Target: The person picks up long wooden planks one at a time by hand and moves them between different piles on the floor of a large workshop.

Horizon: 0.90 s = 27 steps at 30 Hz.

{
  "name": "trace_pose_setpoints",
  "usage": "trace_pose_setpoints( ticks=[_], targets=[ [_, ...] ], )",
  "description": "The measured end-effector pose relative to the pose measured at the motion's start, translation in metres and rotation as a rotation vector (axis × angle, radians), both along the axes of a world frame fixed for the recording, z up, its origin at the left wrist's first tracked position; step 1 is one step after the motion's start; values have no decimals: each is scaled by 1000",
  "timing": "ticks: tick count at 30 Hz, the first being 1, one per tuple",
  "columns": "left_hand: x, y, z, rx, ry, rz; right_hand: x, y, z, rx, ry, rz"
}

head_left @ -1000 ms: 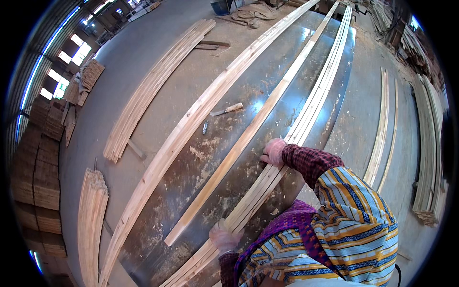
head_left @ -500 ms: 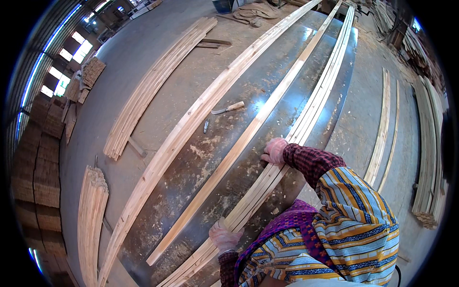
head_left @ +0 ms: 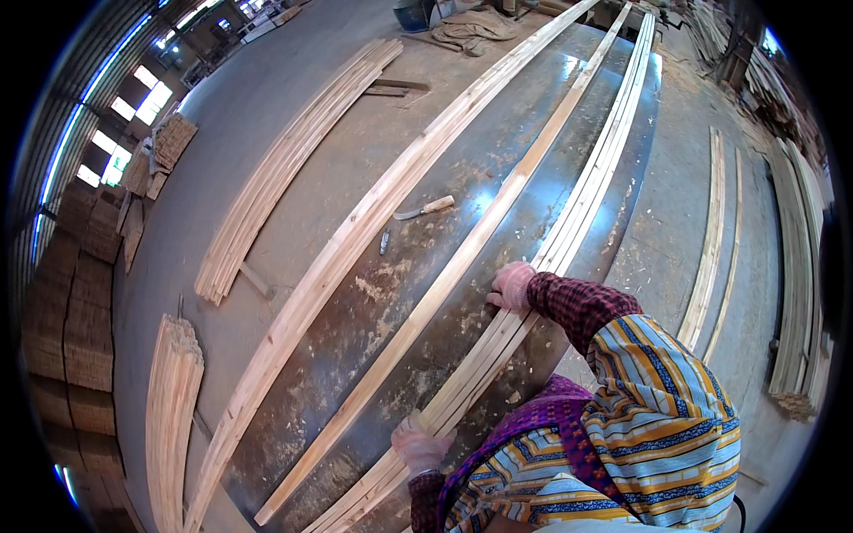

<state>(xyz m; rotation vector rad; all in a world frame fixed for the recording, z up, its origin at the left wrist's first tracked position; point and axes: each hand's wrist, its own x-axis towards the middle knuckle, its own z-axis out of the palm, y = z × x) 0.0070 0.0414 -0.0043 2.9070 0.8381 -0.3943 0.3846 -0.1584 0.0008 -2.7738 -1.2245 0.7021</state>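
Observation:
My left hand (head_left: 421, 447), in a pale pinkish glove, is closed around several long wooden strips (head_left: 475, 365) at their near part. Farther up the same bundle, my right hand (head_left: 512, 286), gloved alike, is wrapped over the strips from above. The strips lie side by side along a dark, shiny worktable (head_left: 355, 333) and run to its far end. Left of them lies a single wooden strip (head_left: 449, 266), apart from both hands. Beyond that, a wider pale length of wood (head_left: 342, 240) stretches along the table's left side.
A curved knife with a wooden handle (head_left: 426, 208) and a small metal tool (head_left: 385, 242) lie among wood shavings. Bundled strips (head_left: 293, 173) and another stack (head_left: 173, 417) are at the left. On the right floor are loose strips (head_left: 704, 258) and a timber pile (head_left: 797, 293).
The single middle strip has slid toward the near left along the table. My hands keep their hold on the bundle in nearly the same place. The view has shifted slightly.

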Motion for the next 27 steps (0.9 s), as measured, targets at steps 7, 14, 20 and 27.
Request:
trace_pose_setpoints(
  ticks=[7, 14, 20, 27],
  targets=[
    [-2, -1, 5, -13, -49, -18, 0, 3, 7, -43, 54, -6],
    [-1, -2, 4, -11, -142, -15, 2, 3, -3, -8, 24, -4],
    [-2, 1, 2, -61, -153, -10, 9, 28, -3, 202, 14, 32],
    [-2, 0, 10, -69, -184, -8, 13, 109, 13, 147, -238, 481]
  ],
)
